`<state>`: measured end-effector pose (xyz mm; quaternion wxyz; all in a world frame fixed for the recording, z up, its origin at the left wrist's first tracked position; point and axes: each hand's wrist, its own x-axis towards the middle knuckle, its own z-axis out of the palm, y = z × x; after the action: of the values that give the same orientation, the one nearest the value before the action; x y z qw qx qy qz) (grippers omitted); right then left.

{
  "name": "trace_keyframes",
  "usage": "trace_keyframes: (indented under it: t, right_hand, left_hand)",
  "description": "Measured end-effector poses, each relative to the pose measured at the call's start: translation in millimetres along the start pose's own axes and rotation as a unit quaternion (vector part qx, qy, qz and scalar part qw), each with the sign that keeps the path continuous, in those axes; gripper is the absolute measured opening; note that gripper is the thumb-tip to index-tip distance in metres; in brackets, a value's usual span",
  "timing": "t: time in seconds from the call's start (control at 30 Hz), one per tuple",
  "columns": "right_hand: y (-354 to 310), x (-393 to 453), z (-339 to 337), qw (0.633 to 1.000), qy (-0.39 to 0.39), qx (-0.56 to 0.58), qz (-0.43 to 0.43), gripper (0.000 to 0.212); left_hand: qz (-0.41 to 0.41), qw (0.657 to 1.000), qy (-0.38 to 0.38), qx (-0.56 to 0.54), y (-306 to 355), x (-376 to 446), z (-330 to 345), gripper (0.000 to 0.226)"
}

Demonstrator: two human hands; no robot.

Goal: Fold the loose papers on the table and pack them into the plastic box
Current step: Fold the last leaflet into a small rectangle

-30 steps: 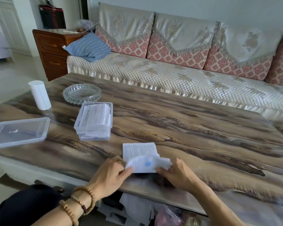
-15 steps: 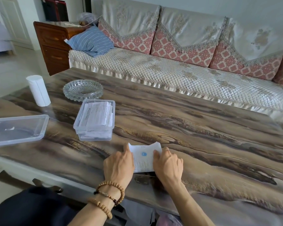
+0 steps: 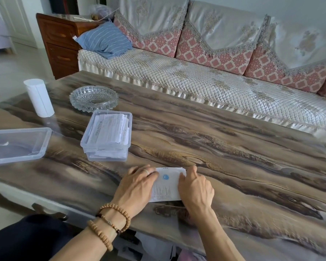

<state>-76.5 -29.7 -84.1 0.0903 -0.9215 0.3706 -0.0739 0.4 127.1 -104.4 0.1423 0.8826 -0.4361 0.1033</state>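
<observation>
A folded white paper (image 3: pixel 166 185) with a blue dot and small print lies flat on the table near its front edge. My left hand (image 3: pixel 137 185) presses down on its left side with flat fingers, and my right hand (image 3: pixel 195 187) presses on its right side. Beyond my left hand stands the clear plastic box (image 3: pixel 106 136), which holds several folded papers up to its rim. Its clear lid (image 3: pixel 17 145) lies on the table further left.
A glass ashtray (image 3: pixel 94 97) and a white paper roll (image 3: pixel 39 97) stand behind the box. A quilted sofa (image 3: pixel 205 81) runs along the table's far edge. More papers (image 3: pixel 154 247) show under the table's front edge.
The paper's near half was lifted and folded over; it now lies flat under both hands, which moved from pinching its edge to pressing on it.
</observation>
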Motion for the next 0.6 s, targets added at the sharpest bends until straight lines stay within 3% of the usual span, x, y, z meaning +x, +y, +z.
trace_keyframes:
  t: [0.07, 0.17, 0.2, 0.27, 0.3, 0.37, 0.6]
  right_hand:
    - [5, 2, 0, 1.000, 0.028, -0.002, -0.002, 0.026]
    - [4, -1, 7, 0.981, 0.096, -0.067, -0.154, 0.018]
    - [1, -4, 11, 0.968, 0.087, -0.073, -0.225, 0.024]
    - [-6, -11, 13, 0.950, -0.037, -0.060, -0.305, 0.055]
    - [-8, -14, 11, 0.946, -0.097, -0.058, -0.304, 0.069]
    - [-1, -11, 11, 0.945, -0.134, -0.065, -0.292, 0.086]
    - [44, 0, -7, 0.946, -0.155, -0.121, -0.259, 0.091]
  left_hand:
    - [0.016, 0.999, -0.036, 0.000, -15, -5, 1, 0.041]
    - [0.037, 0.992, -0.118, 0.000, -28, -7, -6, 0.068]
    - [0.040, 0.989, -0.139, -0.008, -28, -7, -8, 0.073]
    - [0.039, 0.984, -0.171, -0.008, -28, -7, -10, 0.075]
    - [0.038, 0.982, -0.183, -0.003, -29, -7, -12, 0.076]
    - [0.036, 0.977, -0.208, 0.010, -31, -8, -16, 0.082]
    - [0.021, 0.966, -0.259, -0.003, -36, -7, -27, 0.099]
